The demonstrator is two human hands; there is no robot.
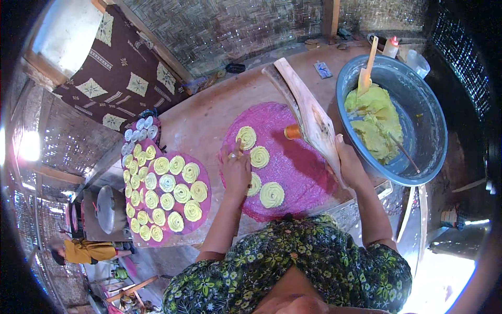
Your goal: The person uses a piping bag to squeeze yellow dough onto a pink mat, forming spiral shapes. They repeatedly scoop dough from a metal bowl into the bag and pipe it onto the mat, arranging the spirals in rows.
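My right hand (pixel 349 163) is closed around the lower end of a long wooden press (pixel 309 112), which tilts over the mat. An orange cylinder (pixel 293 132) sticks out from the left side of the wood. Under it lies a round pink mat (pixel 293 180) bearing several pale yellow dough spirals (pixel 272 194). My left hand (pixel 236 170) is over the mat's left edge, its fingers extended and holding nothing. One fingertip is at the lower edge of the top spiral (pixel 246 137); whether it presses is unclear. The left hand partly covers another spiral.
To the right stands a large grey-blue basin (pixel 438 152) with yellow-green dough (pixel 374 125) and a spatula (pixel 368 68). At left, more spirals cover other pink mats (pixel 201 212). A lidded pot (pixel 106 209) is beyond the table's left side. Another person (pixel 89 252) is at far left.
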